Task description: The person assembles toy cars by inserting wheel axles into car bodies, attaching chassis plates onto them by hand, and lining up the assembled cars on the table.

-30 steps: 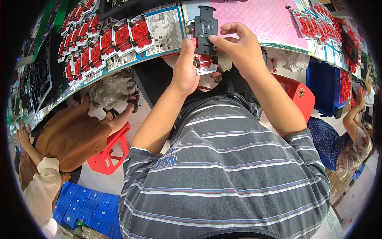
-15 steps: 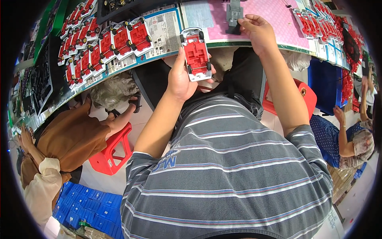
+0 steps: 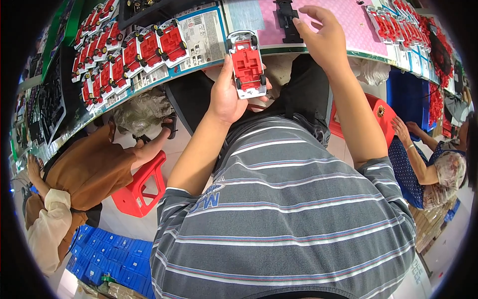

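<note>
In my left hand (image 3: 228, 94) rests a toy car (image 3: 247, 65), underside up, its white body showing around a red interior and its small black wheels at the corners. The thumb lies along one side of the car and the fingers curl around the other. On the pink mat (image 3: 343, 25) lies a long black plastic car chassis plate (image 3: 287, 22). My right hand (image 3: 324, 40) is just right of this plate, fingers stretched and apart, its thumb tip close to the plate's edge. Whether the thumb touches it, I cannot tell.
Rows of similar upturned toy cars (image 3: 130, 56) stand on the table's left, near a black tray (image 3: 164, 12). More red-and-white cars (image 3: 386, 25) stand at the right. Co-workers sit on both sides; a red stool (image 3: 142, 184) and blue boxes (image 3: 112, 256) are below.
The chassis plate, gripped at its edge before, has turned and now shows a darker side. My right hand has let go and opened. The car in my left hand has shifted slightly.
</note>
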`<state>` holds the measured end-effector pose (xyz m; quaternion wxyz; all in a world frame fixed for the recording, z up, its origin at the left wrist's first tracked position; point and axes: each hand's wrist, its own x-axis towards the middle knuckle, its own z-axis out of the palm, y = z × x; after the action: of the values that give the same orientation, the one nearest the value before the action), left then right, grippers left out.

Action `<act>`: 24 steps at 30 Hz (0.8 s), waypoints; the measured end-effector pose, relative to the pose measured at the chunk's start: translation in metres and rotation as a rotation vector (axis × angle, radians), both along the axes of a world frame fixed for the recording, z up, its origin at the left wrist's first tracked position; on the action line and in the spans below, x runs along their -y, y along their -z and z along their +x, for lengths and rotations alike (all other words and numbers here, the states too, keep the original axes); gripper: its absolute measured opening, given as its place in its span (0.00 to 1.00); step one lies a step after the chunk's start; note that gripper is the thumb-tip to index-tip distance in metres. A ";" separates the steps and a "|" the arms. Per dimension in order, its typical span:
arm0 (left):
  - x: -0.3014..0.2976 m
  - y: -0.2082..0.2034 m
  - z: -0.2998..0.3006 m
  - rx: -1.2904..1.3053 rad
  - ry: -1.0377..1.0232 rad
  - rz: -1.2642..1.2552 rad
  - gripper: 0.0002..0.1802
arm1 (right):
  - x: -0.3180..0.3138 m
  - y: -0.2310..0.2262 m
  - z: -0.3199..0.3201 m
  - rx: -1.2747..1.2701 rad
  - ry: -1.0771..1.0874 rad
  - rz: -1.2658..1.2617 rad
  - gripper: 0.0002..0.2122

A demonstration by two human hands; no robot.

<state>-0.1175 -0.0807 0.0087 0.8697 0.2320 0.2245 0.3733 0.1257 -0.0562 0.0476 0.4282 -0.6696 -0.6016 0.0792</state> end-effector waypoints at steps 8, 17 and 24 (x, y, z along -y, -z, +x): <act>0.005 -0.012 0.005 -0.031 0.085 -0.016 0.38 | 0.019 -0.031 -0.041 -0.071 -0.480 -0.133 0.12; 0.005 -0.002 0.002 -0.087 0.120 0.009 0.36 | 0.016 -0.030 -0.043 -0.042 -0.477 -0.250 0.08; 0.003 0.002 0.009 -0.011 0.123 -0.061 0.37 | 0.034 -0.029 -0.016 -0.417 -0.339 -0.205 0.08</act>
<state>-0.1087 -0.0841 0.0070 0.8964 0.2208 0.2260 0.3109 0.1097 -0.0899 0.0766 0.4532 -0.5685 -0.5929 0.3462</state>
